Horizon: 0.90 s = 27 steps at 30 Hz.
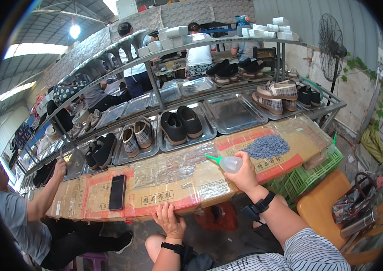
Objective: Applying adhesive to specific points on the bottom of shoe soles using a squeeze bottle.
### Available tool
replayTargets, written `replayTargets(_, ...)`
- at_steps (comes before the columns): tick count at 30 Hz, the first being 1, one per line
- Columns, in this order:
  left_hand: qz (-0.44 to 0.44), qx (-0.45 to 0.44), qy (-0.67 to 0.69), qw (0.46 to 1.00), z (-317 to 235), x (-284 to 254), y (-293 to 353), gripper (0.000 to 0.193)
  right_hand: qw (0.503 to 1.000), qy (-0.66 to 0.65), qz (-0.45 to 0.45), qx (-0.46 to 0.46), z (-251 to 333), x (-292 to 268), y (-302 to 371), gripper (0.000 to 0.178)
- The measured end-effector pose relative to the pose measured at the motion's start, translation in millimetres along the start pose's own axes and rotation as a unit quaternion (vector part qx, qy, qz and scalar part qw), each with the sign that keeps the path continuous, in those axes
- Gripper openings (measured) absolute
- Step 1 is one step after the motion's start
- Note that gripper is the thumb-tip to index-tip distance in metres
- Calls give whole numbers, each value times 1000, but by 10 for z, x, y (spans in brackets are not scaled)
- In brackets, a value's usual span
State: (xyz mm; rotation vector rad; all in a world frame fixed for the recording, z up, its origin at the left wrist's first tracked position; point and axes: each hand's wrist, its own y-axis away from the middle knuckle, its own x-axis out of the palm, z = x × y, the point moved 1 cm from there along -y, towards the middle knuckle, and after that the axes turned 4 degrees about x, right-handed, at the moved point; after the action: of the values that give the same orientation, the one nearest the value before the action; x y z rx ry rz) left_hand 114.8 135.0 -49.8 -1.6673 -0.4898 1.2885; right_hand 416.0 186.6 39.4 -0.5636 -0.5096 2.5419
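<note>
My right hand is wrapped round a small translucent squeeze bottle, its green nozzle pointing left over the cardboard-covered bench. At the bench's front edge, my left hand rests with fingers stretched over the cardboard, holding nothing. A dark phone lies on the cardboard to the left of that hand. Beyond my right hand, a heap of small blue-grey pieces is spread on the cardboard; their exact kind is too small to tell.
Metal trays with pairs of shoes, including plaid ones and black ones, line a rack behind the bench. A co-worker sits at the left. Right of me stand a green crate and an orange-seated chair.
</note>
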Motion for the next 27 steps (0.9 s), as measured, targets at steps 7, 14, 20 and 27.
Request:
replayTargets(7,-2,2,-8,1000,-27,4,-15,69,1000,-3,6,3,-7,-26,4,64)
replayTargets(14,-1,-4,-9,1000,-42,-18,-24,69,1000,9,-6,-8,-17,-27,7,63)
replayTargets(20,-4,-8,7,1000,-99,-24,-43,66,1000,1,-6,0,-25,-70,9,63)
replayTargets(27,-5,-5,-6,1000,-94,-8,-13,65,1000,8,-9,-9,-54,-67,9,63)
